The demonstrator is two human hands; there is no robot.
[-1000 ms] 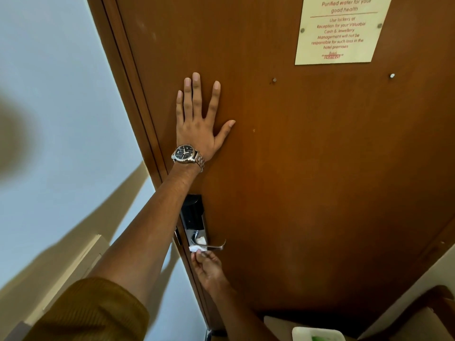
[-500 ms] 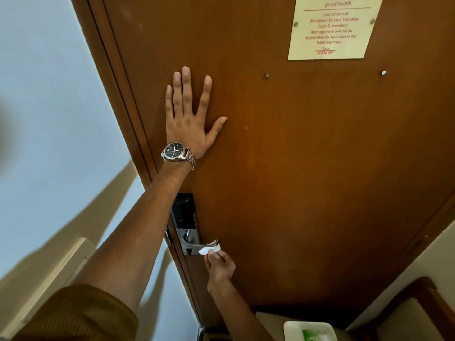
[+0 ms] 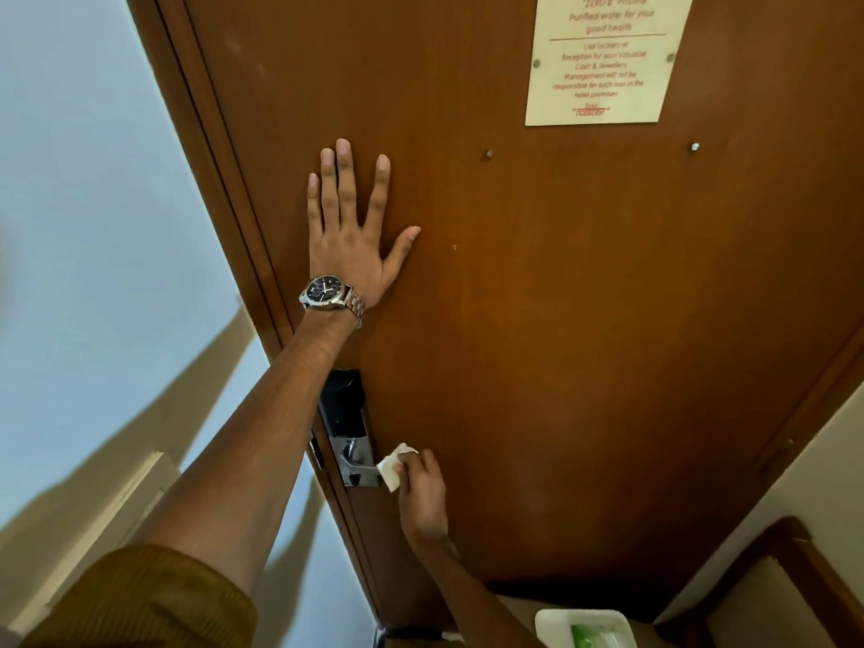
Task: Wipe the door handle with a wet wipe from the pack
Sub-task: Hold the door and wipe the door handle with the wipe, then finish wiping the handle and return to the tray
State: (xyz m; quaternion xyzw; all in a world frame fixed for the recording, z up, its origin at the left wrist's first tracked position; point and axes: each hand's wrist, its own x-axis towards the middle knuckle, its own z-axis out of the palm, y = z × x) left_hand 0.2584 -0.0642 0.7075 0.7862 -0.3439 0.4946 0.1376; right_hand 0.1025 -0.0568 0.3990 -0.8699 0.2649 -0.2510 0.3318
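My left hand (image 3: 353,236) lies flat on the brown door (image 3: 584,320), fingers spread, a watch on its wrist. Below it sits the metal lock plate with the door handle (image 3: 357,458); the lever itself is mostly hidden behind the wipe and my fingers. My right hand (image 3: 421,495) grips a folded white wet wipe (image 3: 392,466) and presses it against the handle's right end. The wipe pack (image 3: 584,629), white with a green label, lies at the bottom edge of the view.
A cream notice (image 3: 603,58) with red text is fixed high on the door. The door frame (image 3: 219,147) and a pale wall (image 3: 93,226) are on the left. A wooden furniture edge (image 3: 795,568) stands at the lower right.
My right hand has slid the wipe rightward along the lever, from near the lock plate to its outer end. My left hand has stayed flat on the door.
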